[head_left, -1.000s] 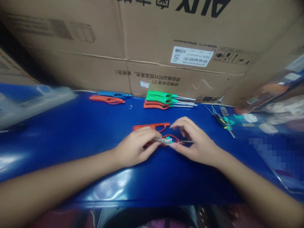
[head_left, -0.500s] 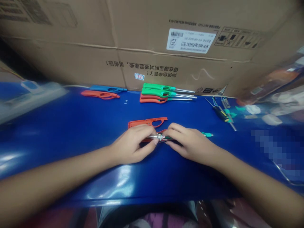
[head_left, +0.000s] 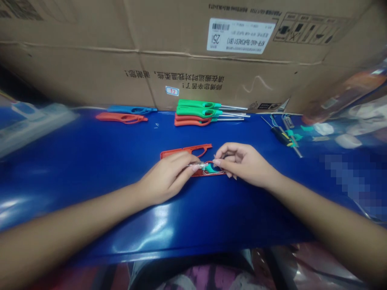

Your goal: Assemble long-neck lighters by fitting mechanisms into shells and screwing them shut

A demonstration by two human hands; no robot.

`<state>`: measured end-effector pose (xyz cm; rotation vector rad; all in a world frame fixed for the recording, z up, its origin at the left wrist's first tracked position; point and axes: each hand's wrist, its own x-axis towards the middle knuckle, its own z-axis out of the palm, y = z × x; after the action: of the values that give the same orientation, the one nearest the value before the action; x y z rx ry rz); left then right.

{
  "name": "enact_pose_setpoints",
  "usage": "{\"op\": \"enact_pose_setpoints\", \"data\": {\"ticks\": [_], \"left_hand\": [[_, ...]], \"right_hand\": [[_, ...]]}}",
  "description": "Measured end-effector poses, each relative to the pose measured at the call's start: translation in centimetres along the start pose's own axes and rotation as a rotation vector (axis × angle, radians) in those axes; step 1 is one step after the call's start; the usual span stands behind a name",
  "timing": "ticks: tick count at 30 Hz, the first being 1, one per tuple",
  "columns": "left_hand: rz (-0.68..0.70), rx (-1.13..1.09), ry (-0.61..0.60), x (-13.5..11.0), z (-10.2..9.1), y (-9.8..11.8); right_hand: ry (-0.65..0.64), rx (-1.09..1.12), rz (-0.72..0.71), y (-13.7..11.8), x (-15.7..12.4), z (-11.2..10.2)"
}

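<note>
My left hand (head_left: pixel 171 177) is closed, thumb and fingers pinching a small clear-and-silver cylinder (head_left: pixel 198 165) with thin wires at its right end. Beneath it lies an orange lighter handle half (head_left: pixel 217 173), partly covered by my left hand, with a green trigger piece (head_left: pixel 209 168) and pale wires in it. At the handle's right end, my right hand (head_left: pixel 249 165) has thumb and index finger pressed together; what they pinch is too small to make out. A second orange handle half (head_left: pixel 168 153) lies just behind my left hand, its open inner side up.
Green and orange lighters (head_left: pixel 193 109) with metal tubes lie stacked by the cardboard box (head_left: pixel 175 60). Blue (head_left: pixel 127 109) and orange handle shells (head_left: pixel 117 117) lie left of them. A screwdriver (head_left: pixel 281 136) and loose parts are at right, a power strip (head_left: pixel 39 125) at left.
My right hand has lifted off the parts and shifted slightly right, its fingers now pinched, uncovering the green trigger and wires. My left hand stays on the cylinder. The view has tilted slightly.
</note>
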<state>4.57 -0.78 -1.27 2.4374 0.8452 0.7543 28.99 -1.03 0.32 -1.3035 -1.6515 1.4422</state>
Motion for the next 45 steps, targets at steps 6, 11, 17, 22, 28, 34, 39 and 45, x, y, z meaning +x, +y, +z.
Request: {"op": "enact_pose_setpoints", "data": {"ticks": [6, 11, 17, 22, 28, 34, 39, 45], "left_hand": [[-0.009, -0.010, -0.023, 0.1, -0.1, -0.1], [-0.011, -0.008, -0.060, 0.0, 0.0, -0.3], [-0.006, 0.005, -0.076, 0.0, 0.0, -0.3], [-0.003, -0.007, -0.072, -0.1, 0.0, -0.2], [-0.005, -0.016, -0.056, -0.1, 0.1, -0.3], [-0.006, -0.020, -0.058, 0.0, 0.2, -0.4], [0.002, -0.016, -0.061, -0.1, 0.1, -0.4], [0.015, 0.000, -0.036, -0.2, 0.3, -0.6]], "right_hand": [[0.015, 0.073, -0.008, 0.0, 0.2, -0.3], [-0.016, 0.035, -0.022, -0.2, -0.3, -0.3], [-0.094, -0.116, -0.048, -0.5, -0.6, -0.1], [-0.066, -0.165, -0.058, -0.4, -0.6, 0.1], [-0.050, -0.162, -0.053, -0.5, -0.6, 0.3], [-0.047, -0.161, -0.060, -0.6, -0.7, 0.3], [-0.053, -0.173, -0.070, -0.6, -0.7, 0.3], [-0.017, -0.192, -0.091, -0.4, -0.6, 0.7]]}}
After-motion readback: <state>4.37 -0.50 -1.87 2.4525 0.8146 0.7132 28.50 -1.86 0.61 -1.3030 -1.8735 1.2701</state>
